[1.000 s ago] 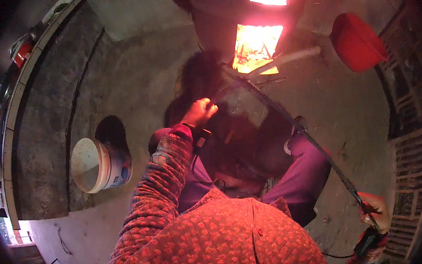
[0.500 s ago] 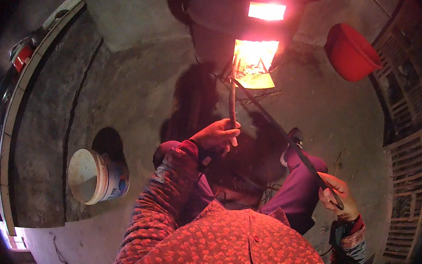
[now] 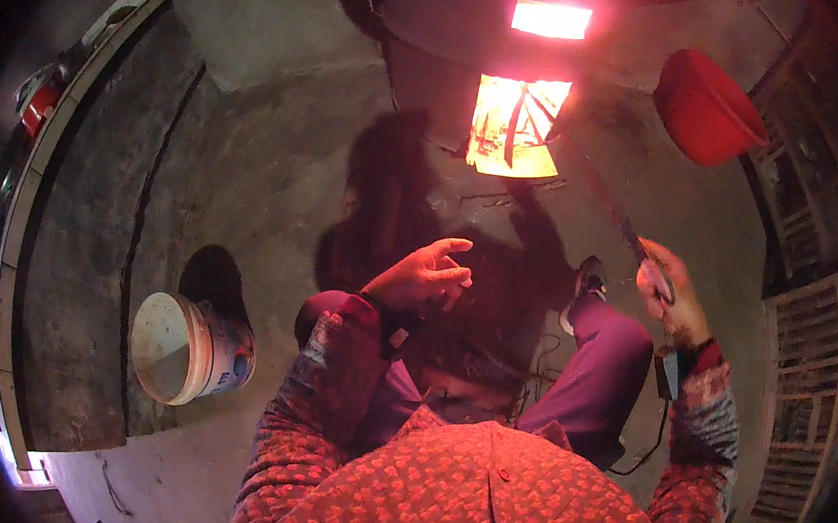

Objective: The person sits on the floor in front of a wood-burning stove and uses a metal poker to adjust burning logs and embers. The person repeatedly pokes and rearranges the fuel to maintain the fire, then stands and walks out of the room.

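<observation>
The stick has gone from the left hand (image 3: 428, 274) — half a second ago it ran from those fingers to the fire, and now the fingers are spread loosely, forefinger out, with nothing to be seen in them. The right hand (image 3: 673, 294) has come forward too, swinging the rod (image 3: 630, 238) with it: its line now slants up towards the right of the lower mouth (image 3: 487, 118) instead of crossing in front of it. So the feeding hand is free, and the rod hand does the only holding, fist closed round the looped end.

Where's the stick? Dark sticks (image 3: 513, 130) stand in the blaze, and it may be among them, but glare makes that hard to call; the rod's far tip fades out as well.

Now the count: two hands, one rod, two glowing openings in the stove (image 3: 438, 44) — at least two sticks in the lower one. One red basin (image 3: 706, 112) to the right, one white bucket (image 3: 231, 355) to the left, two slatted panels (image 3: 811, 395) along the right side.
</observation>
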Motion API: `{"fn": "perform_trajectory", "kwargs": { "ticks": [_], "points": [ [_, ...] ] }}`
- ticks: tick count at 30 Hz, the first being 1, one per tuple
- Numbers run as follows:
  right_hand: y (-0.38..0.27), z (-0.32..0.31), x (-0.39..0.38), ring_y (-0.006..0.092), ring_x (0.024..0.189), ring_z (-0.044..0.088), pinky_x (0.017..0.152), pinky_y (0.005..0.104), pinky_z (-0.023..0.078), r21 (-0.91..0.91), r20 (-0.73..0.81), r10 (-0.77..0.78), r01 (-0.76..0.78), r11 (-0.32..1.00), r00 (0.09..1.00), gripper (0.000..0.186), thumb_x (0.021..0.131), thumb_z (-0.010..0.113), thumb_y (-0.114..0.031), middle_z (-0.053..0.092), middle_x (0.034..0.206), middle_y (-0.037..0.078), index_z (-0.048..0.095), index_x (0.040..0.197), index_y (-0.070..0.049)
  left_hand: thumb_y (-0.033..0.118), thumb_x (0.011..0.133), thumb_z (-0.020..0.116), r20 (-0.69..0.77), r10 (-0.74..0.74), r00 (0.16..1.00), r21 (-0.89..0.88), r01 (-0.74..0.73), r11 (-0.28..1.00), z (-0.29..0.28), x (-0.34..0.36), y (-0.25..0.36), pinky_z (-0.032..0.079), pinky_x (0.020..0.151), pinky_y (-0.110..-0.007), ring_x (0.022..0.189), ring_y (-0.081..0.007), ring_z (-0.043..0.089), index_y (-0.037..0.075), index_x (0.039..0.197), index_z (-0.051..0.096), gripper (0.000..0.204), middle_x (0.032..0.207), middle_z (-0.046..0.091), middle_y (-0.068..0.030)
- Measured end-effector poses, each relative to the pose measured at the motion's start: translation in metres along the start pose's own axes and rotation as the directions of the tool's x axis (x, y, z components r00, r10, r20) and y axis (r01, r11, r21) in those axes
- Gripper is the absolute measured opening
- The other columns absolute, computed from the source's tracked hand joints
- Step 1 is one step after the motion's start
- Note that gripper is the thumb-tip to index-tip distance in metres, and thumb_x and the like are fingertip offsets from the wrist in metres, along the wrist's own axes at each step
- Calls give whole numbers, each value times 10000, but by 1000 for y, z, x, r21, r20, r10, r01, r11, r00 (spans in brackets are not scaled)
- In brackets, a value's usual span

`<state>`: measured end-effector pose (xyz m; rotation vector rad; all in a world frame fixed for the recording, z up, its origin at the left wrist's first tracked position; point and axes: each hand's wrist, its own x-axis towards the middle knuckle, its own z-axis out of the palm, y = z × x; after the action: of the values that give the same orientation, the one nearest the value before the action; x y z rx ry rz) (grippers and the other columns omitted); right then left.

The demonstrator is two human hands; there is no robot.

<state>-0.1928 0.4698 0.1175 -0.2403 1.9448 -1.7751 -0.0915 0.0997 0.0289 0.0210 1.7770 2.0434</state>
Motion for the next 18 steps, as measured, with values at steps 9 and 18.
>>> {"fn": "perform_trajectory", "kwargs": {
  "ticks": [9,18],
  "points": [
    [-1,23,158,13,433,292,367,184,190,5,-31,-4,4,1000,1000,393,922,480,-425,419,612,-74,523,1195,-146,219,915,567,-124,34,992,65,-26,998,-17,-19,1,470,807,-295,904,-154,593,64,1365,319,536,1024,623,-92],
    [28,3,49,10,426,281,365,177,195,176,-90,-22,38,984,996,415,953,435,-388,413,619,-67,475,1277,-132,245,911,568,-127,84,988,79,-75,994,-14,-11,-2,471,769,-283,876,-149,600,59,1338,359,511,998,633,-88]
  ]
}}
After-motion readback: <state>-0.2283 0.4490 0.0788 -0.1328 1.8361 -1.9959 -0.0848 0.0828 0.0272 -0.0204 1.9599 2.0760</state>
